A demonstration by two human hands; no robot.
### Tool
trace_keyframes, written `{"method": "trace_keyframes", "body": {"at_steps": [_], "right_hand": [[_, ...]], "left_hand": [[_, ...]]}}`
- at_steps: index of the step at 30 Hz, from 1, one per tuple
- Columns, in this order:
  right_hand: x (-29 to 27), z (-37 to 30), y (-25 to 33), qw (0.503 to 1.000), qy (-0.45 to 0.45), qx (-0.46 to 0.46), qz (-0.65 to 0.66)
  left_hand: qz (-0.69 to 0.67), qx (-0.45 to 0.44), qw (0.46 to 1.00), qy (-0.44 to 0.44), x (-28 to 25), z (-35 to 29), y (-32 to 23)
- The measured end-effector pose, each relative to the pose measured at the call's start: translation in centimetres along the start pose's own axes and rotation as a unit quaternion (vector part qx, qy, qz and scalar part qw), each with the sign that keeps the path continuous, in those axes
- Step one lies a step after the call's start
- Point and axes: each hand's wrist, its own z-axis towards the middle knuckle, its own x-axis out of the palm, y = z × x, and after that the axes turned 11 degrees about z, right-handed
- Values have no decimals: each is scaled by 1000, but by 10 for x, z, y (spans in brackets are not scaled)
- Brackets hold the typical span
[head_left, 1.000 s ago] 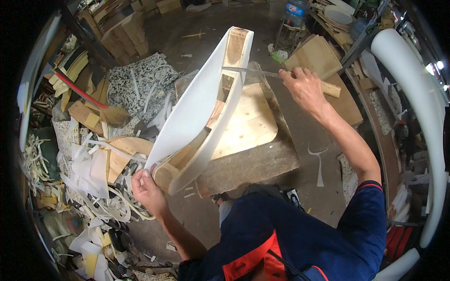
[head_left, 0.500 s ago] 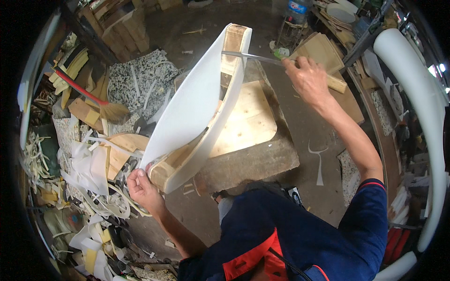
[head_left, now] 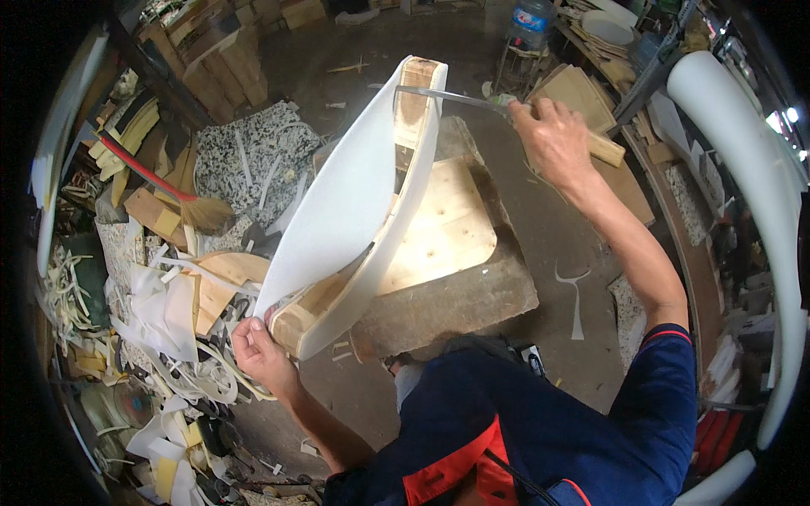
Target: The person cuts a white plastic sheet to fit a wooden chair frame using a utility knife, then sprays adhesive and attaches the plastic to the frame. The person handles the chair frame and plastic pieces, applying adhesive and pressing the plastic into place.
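A curved wooden frame point(head_left: 316, 314), padded along its outer side with white foam, stands tilted over a low work block. A sheet of white foam point(head_left: 333, 198) spans its hollow side. My left hand point(head_left: 260, 352) is closed on the foam sheet's edge at the near end of the frame, thumb against fingers. In my closed right hand point(head_left: 554, 143) is a long thin knife, its blade point(head_left: 456, 98) reaching left across the frame's far end to the foam's edge. My fingers hide part of the handle.
Under the frame lies a pale wooden board point(head_left: 447, 228) on the work block point(head_left: 447, 312). Foam offcuts point(head_left: 164, 304) and a red-handled broom point(head_left: 160, 181) are at left. A large white foam roll point(head_left: 742, 160) runs along the right. A water bottle point(head_left: 530, 24) stands at the back.
The frame and foam have shifted slightly left and nearer to me, along with my left hand. The knife's blade now lies a little closer to the frame's far tip. Both hands keep their grips.
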Motion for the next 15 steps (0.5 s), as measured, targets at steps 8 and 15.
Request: {"method": "trace_keyframes", "body": {"at_steps": [8, 15], "right_hand": [[-8, -4, -5, 1000, 5, 24, 0], [-3, 14, 3, 1000, -27, 8, 11]], "left_hand": [[-11, 3, 1000, -11, 1, -2, -4], [1, 2, 1000, -7, -2, -4, -4]]}}
